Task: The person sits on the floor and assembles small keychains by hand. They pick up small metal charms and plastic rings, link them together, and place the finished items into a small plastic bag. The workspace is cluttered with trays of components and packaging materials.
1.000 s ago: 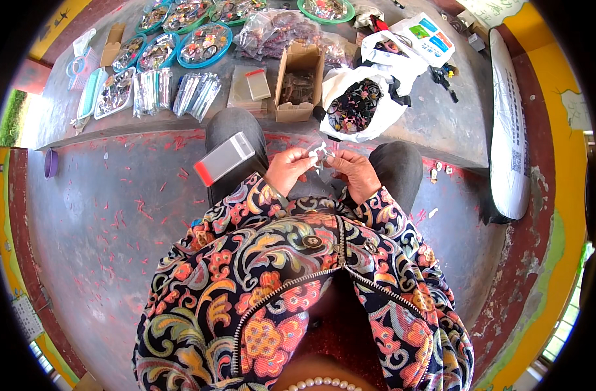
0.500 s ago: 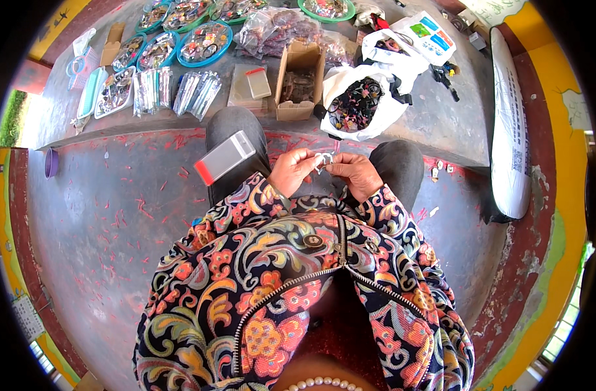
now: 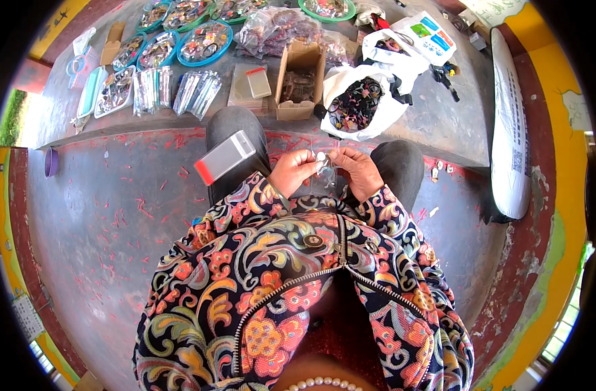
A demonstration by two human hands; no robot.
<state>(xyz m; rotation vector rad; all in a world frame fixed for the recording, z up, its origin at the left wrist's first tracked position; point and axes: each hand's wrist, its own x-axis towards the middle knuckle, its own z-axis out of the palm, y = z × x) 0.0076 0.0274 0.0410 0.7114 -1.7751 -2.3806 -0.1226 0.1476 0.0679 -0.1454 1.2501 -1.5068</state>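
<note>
Between my two hands, above my lap, is a small white and clear trinket (image 3: 321,158) with a round white part on top. Pale, see-through loops hang from it below the fingers; their exact kind is too small to make out. My left hand (image 3: 291,173) pinches the trinket between thumb and forefinger. From the other side, my right hand (image 3: 359,172) has its thumb and fingertips pressed together at the trinket's upper edge. Across my left thigh lies a stack of clear plastic bags (image 3: 227,156) with a red end strip, touched by neither hand.
On the raised ledge ahead are an open cardboard box (image 3: 299,107), a white bag of dark hair ties (image 3: 356,104), round trays of small accessories (image 3: 205,43) and bundles of slim packets (image 3: 198,94). A long white sack (image 3: 510,124) stands at the right. Red scraps litter the floor.
My right fingertips have risen slightly along the trinket. Its round white part now shows on top, and the pale loops hang lower between my hands.
</note>
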